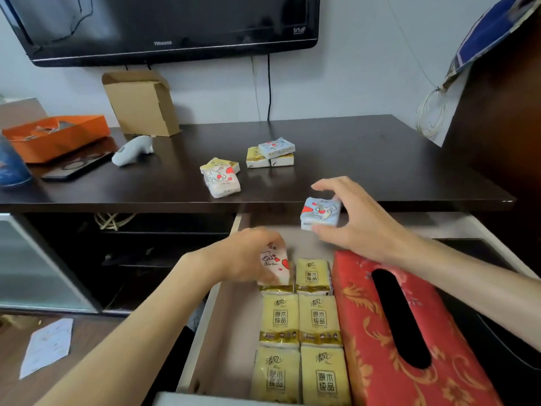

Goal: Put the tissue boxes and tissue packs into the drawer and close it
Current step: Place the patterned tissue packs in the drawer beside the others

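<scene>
The pale drawer (225, 341) stands pulled out below the dark tabletop (366, 159). Inside lie several yellow tissue packs (319, 320) in two rows beside a red patterned tissue box (366, 326). My left hand (243, 259) grips a white cartoon-print tissue pack (276, 263), held low at the far end of the left yellow row. Above the drawer's back part, my right hand (363, 221) pinches a blue cartoon-print tissue pack (320, 213). On the tabletop rest two small piles: a white pack over a yellow one (221, 177), and a blue pack over yellow ones (270, 153).
A black TV (164, 24) hangs on the wall. On the table's left are an orange tray (55, 136), a cardboard box (143, 104), a grey handheld device (133, 149) and a dark tablet (76, 167). A dark cabinet (503, 127) stands right; paper (48, 347) lies on the floor.
</scene>
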`<move>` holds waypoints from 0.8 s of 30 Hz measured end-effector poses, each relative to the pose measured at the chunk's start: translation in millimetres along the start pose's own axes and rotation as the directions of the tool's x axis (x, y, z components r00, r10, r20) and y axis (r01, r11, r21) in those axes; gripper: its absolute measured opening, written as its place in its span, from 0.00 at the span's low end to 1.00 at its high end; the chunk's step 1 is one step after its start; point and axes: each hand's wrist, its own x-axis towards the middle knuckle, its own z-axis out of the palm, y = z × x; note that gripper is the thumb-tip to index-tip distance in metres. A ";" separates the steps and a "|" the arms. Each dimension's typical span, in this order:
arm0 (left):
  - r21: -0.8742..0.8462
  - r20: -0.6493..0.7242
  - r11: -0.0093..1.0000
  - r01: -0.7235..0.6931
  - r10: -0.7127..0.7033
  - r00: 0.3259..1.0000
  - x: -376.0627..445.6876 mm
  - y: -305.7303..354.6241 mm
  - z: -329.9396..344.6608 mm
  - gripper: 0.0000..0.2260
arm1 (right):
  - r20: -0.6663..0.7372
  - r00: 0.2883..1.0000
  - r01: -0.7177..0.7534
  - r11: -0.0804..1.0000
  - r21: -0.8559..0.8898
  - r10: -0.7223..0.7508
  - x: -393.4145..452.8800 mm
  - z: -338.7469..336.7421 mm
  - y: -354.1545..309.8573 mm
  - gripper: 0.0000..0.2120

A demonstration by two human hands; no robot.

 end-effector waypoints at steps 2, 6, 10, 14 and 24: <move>0.038 0.020 0.999 0.000 0.000 1.000 1.5 -3.1 3.1 0.30 | 0.076 0.997 -0.017 1.000 -0.025 0.018 -17.0 3.4 -10.2 0.29; 0.037 0.022 0.999 -0.020 0.019 1.000 0.5 -6.7 6.8 0.32 | 0.245 0.961 -0.106 0.990 -0.095 0.126 -27.5 16.9 -15.8 0.27; 0.029 -0.003 0.998 -0.064 0.064 0.998 -0.8 -7.7 13.2 0.31 | 0.319 0.939 -0.079 0.984 -0.161 0.128 -17.3 24.1 -12.8 0.25; 0.049 -0.031 0.994 -0.099 0.101 0.994 1.5 -10.6 18.8 0.31 | 0.353 0.927 -0.055 0.976 -0.213 0.129 -7.5 30.1 -10.3 0.24; 0.084 -0.091 0.992 -0.089 0.097 0.991 0.1 -10.6 24.1 0.32 | 0.449 0.856 -0.053 0.907 -0.418 0.257 -4.1 33.6 -14.6 0.39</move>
